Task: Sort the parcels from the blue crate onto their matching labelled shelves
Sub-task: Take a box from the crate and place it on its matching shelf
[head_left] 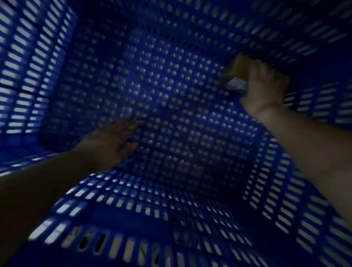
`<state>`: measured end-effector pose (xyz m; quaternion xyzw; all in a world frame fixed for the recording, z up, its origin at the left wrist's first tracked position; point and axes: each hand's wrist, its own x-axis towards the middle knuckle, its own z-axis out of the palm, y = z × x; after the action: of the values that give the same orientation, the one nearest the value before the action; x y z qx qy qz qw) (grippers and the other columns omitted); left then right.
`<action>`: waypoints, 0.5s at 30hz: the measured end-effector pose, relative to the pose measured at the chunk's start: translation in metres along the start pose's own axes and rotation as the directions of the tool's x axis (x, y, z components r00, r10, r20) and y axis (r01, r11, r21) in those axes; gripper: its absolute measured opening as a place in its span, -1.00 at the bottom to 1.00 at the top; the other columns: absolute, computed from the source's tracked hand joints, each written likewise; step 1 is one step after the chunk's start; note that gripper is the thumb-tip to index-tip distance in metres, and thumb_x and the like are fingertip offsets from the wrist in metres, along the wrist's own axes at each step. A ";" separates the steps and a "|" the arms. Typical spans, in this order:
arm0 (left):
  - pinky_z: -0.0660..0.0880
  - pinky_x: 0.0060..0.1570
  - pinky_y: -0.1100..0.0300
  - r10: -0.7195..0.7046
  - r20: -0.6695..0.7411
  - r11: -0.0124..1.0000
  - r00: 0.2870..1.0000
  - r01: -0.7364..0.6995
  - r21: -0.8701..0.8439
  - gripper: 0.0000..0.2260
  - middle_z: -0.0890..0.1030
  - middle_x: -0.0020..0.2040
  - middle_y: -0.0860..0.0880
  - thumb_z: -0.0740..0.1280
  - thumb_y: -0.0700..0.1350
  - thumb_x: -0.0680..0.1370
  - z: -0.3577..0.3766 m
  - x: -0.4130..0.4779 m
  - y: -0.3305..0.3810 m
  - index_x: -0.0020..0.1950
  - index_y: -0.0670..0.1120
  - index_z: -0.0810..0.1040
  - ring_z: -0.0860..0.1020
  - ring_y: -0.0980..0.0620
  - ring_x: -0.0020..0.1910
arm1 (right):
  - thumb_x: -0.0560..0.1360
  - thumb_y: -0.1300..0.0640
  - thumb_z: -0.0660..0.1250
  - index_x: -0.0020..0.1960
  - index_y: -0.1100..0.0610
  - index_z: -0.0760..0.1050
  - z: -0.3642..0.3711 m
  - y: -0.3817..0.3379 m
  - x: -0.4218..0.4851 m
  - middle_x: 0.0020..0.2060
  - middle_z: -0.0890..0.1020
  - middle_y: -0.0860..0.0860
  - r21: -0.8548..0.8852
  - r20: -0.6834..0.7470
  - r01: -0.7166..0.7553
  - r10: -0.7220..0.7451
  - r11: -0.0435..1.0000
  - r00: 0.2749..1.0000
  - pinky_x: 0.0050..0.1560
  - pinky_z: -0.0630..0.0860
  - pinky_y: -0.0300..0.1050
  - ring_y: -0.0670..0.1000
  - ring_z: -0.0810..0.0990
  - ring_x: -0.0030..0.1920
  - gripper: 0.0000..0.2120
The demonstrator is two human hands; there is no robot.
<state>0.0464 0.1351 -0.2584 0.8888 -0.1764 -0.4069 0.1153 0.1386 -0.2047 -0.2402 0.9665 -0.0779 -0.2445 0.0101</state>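
Grip of the right hand (262, 85) lies over a brown parcel (240, 66), fingers spread across its top. Motion blur hides whether they curl round it, so it cannot be told if the hand clamps the parcel or merely rests on it. The parcel is cardboard-coloured with a white label (236, 84) on its near-left side. It sits in the far right corner of the blue crate (23, 66), by the slotted wall. The right forearm stretches in from the near right. The left hand (110, 140) holds nothing, its grip apart. Its fingers are straight, palm down over the perforated crate floor at near left.
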 end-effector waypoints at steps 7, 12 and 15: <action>-0.02 0.49 0.14 -0.135 0.018 0.946 0.991 0.135 -0.293 -0.38 -0.11 0.56 0.10 0.04 0.25 0.55 0.000 0.013 0.007 0.54 0.13 -0.11 -0.08 0.13 0.53 | 0.40 -0.27 0.36 0.35 0.27 0.32 0.005 -0.018 -0.002 0.33 0.35 0.27 0.037 -0.039 -0.113 0.115 0.993 0.993 0.30 0.28 0.14 0.26 0.30 0.34 -0.23; 0.09 0.47 0.05 -0.185 0.125 0.649 0.975 0.217 -0.729 -0.25 -0.05 0.56 0.15 0.25 0.26 0.47 -0.034 -0.028 0.052 0.53 0.20 -0.10 0.03 0.08 0.52 | 0.42 0.15 0.47 0.27 0.20 0.40 -0.027 -0.061 -0.090 0.17 0.60 0.13 0.891 0.299 -0.312 0.092 0.328 0.950 -0.08 0.61 -0.11 0.06 0.61 0.03 -0.52; 0.19 0.46 -0.04 0.006 0.291 0.389 0.957 0.266 -0.882 -0.24 0.31 0.47 0.13 0.42 0.19 0.36 -0.082 -0.060 0.075 0.49 0.17 0.17 0.28 0.07 0.45 | 0.44 0.00 0.41 0.19 0.05 0.51 -0.069 -0.068 -0.135 0.12 0.65 0.05 0.909 0.410 -0.394 -0.112 0.136 0.905 -0.15 0.62 -0.21 0.00 0.66 -0.02 -0.66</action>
<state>0.0563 0.0967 -0.1385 0.6329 0.1330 -0.5512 0.5271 0.0644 -0.1175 -0.1197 0.6550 -0.3116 -0.3144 -0.6125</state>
